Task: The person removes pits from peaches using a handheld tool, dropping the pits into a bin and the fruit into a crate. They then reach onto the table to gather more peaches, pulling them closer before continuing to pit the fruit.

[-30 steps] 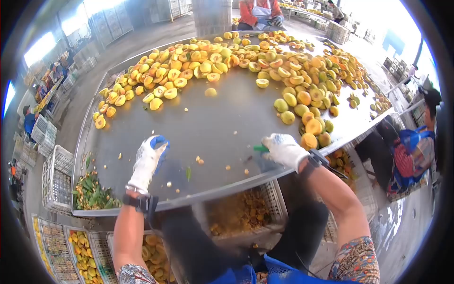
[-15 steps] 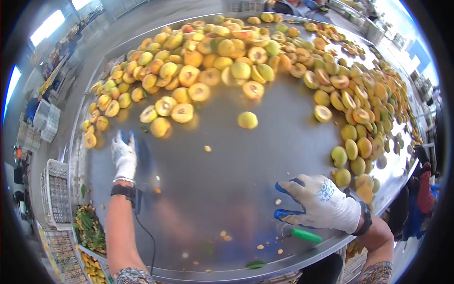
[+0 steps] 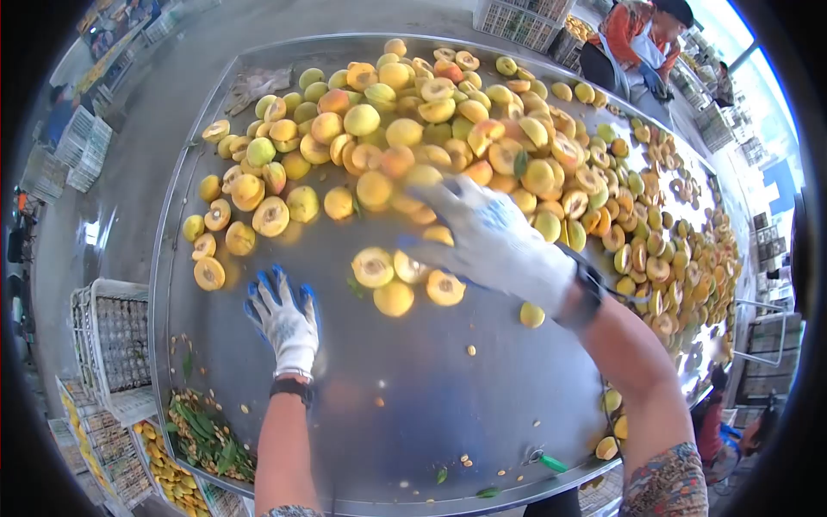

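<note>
My left hand (image 3: 284,317), in a white glove with blue fingertips, lies flat and spread on the steel table (image 3: 413,405), holding nothing. My right hand (image 3: 491,241), gloved the same way, reaches far over the table with fingers apart above a heap of yellow-orange peaches (image 3: 405,121), many of them halved. Three peach halves (image 3: 405,280) lie just under and left of that hand. A green-handled knife (image 3: 547,462) rests alone near the table's front edge.
A crate of leaves (image 3: 202,431) and crates of cut fruit (image 3: 159,474) stand below the table at front left. White empty crates (image 3: 116,345) sit at the left. A person in orange (image 3: 642,39) works at the far side. Small pits dot the table.
My right hand left the knife at the front edge and stretched forward over the peach heap. My left hand stayed flat on the table, now nearer the middle of the view.
</note>
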The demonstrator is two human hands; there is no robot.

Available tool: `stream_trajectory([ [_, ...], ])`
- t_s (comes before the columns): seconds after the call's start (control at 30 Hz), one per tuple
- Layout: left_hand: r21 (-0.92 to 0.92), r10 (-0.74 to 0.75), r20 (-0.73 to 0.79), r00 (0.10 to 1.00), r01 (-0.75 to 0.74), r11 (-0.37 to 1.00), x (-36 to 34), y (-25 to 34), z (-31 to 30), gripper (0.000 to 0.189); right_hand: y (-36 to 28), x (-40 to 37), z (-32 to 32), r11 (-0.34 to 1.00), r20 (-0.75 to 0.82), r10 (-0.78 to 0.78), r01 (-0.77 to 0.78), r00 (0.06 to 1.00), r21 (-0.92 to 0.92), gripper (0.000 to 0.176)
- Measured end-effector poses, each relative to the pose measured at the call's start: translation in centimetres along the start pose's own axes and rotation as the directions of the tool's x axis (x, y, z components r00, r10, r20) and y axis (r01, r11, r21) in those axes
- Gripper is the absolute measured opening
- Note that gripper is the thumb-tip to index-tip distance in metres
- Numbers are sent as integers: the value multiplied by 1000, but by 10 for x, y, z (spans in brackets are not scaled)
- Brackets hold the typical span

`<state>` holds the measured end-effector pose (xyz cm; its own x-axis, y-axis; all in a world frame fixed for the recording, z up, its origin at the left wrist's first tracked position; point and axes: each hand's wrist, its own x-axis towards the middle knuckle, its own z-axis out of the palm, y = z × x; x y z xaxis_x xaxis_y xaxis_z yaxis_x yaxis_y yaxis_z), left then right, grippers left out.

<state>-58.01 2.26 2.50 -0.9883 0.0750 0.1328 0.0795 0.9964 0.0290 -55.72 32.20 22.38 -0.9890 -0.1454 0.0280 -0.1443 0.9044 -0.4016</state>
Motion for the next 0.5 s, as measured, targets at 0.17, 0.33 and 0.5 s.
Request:
stream_trajectory([
  [0.17, -20, 11, 99, 995, -9, 1000, 7, 0, -14, 66, 3, 153, 7, 978, 2, 123, -121, 992, -169, 67],
  [0.33, -17, -8, 242, 970, 13, 1000, 16, -1, -21, 71, 21, 272, 17, 942, -52, 150, -159, 987, -295, 76],
  [0.5, -84, -8, 326, 945, 38, 996, 21, -6, -23, 75, 29, 358, 33, 918, 19, 273, -254, 962, -304, 73],
])
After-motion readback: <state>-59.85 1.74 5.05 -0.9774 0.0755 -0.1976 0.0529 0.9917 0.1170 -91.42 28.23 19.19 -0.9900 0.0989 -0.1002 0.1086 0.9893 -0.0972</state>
